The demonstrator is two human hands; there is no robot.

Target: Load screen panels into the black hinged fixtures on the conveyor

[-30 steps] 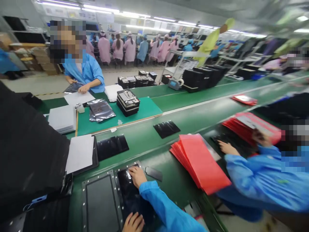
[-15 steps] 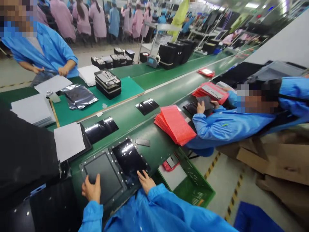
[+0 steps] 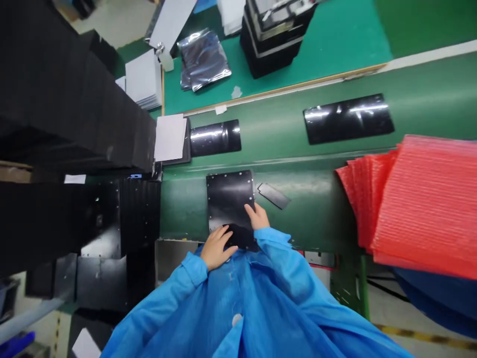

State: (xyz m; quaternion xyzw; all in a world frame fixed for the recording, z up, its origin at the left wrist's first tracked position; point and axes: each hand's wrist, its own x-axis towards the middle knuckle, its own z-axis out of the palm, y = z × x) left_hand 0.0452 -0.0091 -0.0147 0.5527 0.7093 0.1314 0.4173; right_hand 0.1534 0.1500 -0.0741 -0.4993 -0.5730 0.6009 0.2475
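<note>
A black flat panel with small pale dots along its edges lies on the green belt right in front of me. My left hand rests at its lower left corner, fingers stretched and spread over the surface, thumb pointing right. At the right edge, my right hand grips the panel, one digit on top and the others partly hidden. A small grey plate lies just to the right of the panel, touched by neither hand.
Red bubble bags are piled at right. Glossy black sheets lie farther back on the belt. Tall stacks of black panels stand close on my left. White sheets, silvery bags and a black stack are beyond.
My view has swung down and left. Two panels lay side by side before; now a single one shows between my hands. My right hand has moved onto its right edge.
</note>
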